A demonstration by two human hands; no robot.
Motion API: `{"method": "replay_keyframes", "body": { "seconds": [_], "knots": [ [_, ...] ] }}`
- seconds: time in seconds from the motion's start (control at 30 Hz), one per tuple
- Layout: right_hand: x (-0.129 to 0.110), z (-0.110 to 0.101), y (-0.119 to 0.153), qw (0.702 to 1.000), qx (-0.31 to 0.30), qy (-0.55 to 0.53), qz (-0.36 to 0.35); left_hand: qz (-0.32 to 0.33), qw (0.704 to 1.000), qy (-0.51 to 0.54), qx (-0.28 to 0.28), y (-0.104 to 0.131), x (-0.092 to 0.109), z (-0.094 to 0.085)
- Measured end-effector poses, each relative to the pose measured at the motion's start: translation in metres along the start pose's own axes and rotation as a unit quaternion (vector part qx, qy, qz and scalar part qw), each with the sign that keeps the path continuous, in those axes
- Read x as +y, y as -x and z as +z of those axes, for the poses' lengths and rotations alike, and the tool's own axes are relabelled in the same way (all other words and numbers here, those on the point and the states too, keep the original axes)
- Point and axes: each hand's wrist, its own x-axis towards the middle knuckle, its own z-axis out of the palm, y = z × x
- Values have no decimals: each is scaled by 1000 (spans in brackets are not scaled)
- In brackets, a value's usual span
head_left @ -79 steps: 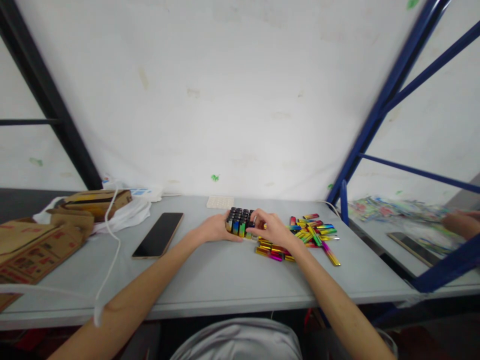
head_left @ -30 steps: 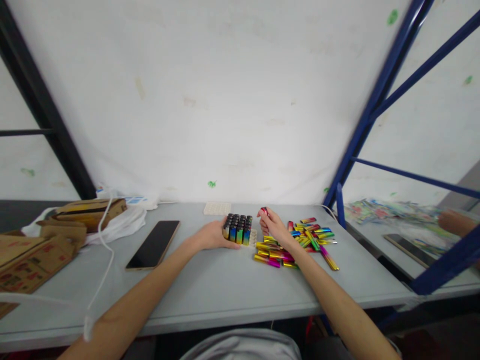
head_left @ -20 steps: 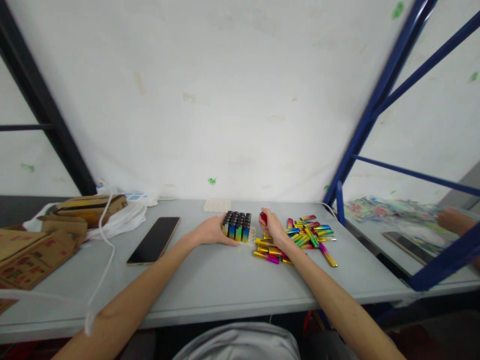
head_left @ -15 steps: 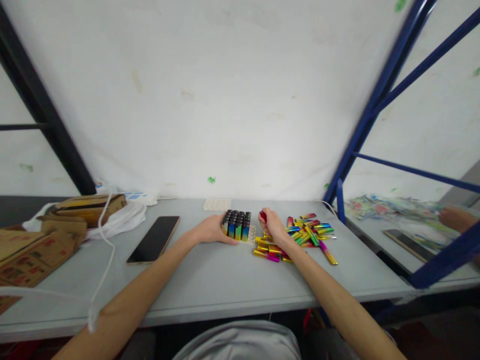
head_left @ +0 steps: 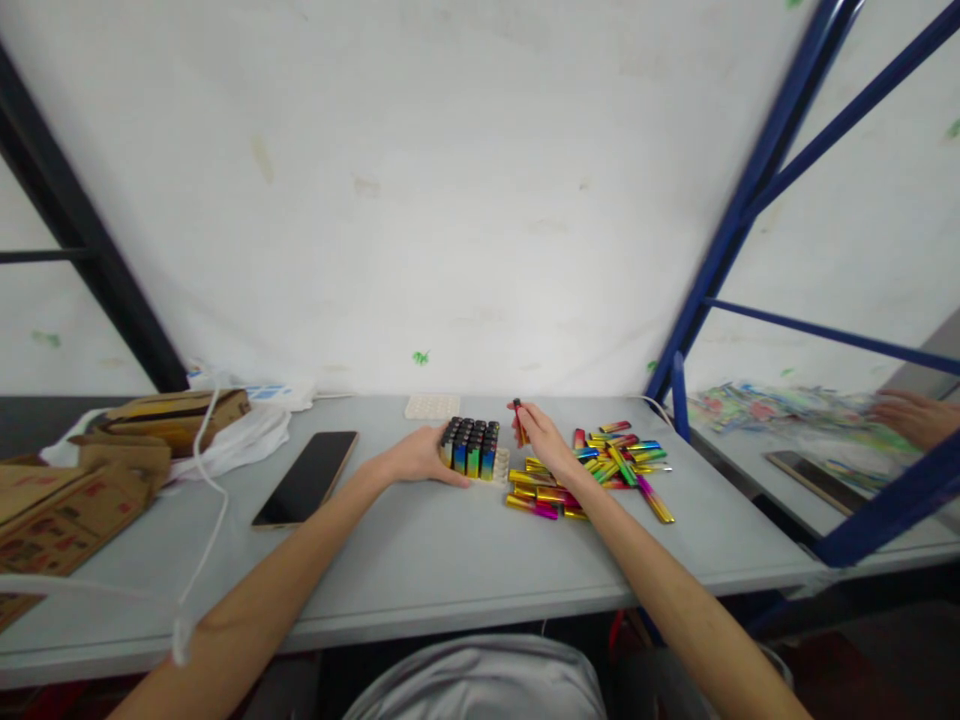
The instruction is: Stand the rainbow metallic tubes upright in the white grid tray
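Observation:
Several colourful metallic tubes with black tops (head_left: 471,448) stand upright in rows in a white holder (head_left: 502,467), whose right end shows bare sockets. My left hand (head_left: 427,456) wraps round the left side of this block. Just right of the holder, my right hand (head_left: 538,437) pinches a red and gold tube (head_left: 520,424) with a black top, held upright above the table. A loose pile of shiny gold, red, green, blue and purple tubes (head_left: 621,465) lies beside and under my right wrist.
A second white holder (head_left: 433,407) lies behind the block. A dark phone (head_left: 306,479), a white cable (head_left: 223,490) and cardboard boxes (head_left: 71,505) are at the left. At the right, past a blue frame (head_left: 679,330), another person's hand (head_left: 915,418) is near a phone (head_left: 814,480).
The tube in my right hand has turned upright and now shows along its length. My right hand has shifted slightly up and left. My left hand stays on the block.

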Motion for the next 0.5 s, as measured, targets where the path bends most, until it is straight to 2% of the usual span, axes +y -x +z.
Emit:
{"method": "replay_keyframes", "body": {
  "seconds": [0.23,0.5],
  "knots": [
    [0,-3,6,980,-27,187,-55,-7,1000,-20,9,-1,-3,1],
    [-12,-15,7,969,-109,216,-54,-15,1000,-22,10,1,1,1]
  ]
}}
